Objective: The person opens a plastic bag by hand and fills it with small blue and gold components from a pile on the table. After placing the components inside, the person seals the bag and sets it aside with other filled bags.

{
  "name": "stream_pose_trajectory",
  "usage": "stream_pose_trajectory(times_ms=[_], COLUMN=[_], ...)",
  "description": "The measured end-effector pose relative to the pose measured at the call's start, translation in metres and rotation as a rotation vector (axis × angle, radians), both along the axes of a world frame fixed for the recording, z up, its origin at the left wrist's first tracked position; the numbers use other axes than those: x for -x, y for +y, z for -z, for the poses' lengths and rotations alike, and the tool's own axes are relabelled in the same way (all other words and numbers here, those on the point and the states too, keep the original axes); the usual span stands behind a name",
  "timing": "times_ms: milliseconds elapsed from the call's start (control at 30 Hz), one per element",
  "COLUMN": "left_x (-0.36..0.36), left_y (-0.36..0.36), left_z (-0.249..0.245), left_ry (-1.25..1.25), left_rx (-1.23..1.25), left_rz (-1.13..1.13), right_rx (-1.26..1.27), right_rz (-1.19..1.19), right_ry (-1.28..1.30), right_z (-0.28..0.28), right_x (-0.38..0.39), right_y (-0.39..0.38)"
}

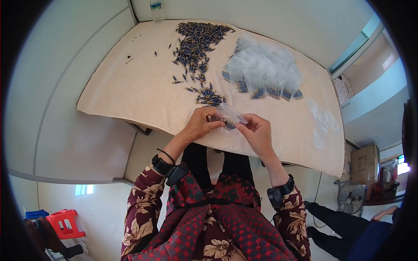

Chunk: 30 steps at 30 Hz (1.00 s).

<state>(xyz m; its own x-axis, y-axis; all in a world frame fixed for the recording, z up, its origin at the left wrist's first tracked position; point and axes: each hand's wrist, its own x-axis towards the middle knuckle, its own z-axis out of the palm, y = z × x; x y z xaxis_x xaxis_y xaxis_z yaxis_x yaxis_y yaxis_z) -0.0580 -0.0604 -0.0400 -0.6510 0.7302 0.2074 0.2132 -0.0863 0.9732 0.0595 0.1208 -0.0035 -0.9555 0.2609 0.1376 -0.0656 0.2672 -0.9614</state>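
Note:
Near the table's front edge, my left hand [203, 123] pinches the left side of a small clear plastic bag [230, 114]. The bag's other side is between the fingers of my right hand [256, 130]. Several small dark blue pieces with brass-coloured ends show inside the bag, low between the hands. Just beyond my left hand lies a loose heap of the same blue and brass pieces [198, 45], trailing toward me. To the right of the heap is a pile of filled clear bags [265, 65].
A cream cloth covers the table [130, 95]. Empty-looking clear bags [323, 124] lie at its right. A bottle [156, 11] stands at the back left. Around the table are a red stool [65, 224], a fan [350, 196], a carton [365, 163] and two other people, partly visible.

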Motion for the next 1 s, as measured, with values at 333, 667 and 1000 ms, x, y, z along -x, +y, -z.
stream_pose_trajectory(times_ms=[333,667,1000], left_x=[-0.003,0.004,0.010], left_y=[0.003,-0.007,-0.010], left_z=[-0.003,-0.022,-0.019], left_ry=[-0.047,0.119,-0.082], left_rx=[0.052,0.317,0.264], left_rz=[-0.007,0.000,0.069], right_rx=[0.031,0.092,0.254], right_rz=[0.048,0.087,0.079], right_ry=[0.032,-0.101,-0.097], right_z=[0.005,0.018,0.025], right_x=[-0.003,-0.004,-0.002], right_y=[0.000,0.008,0.011])
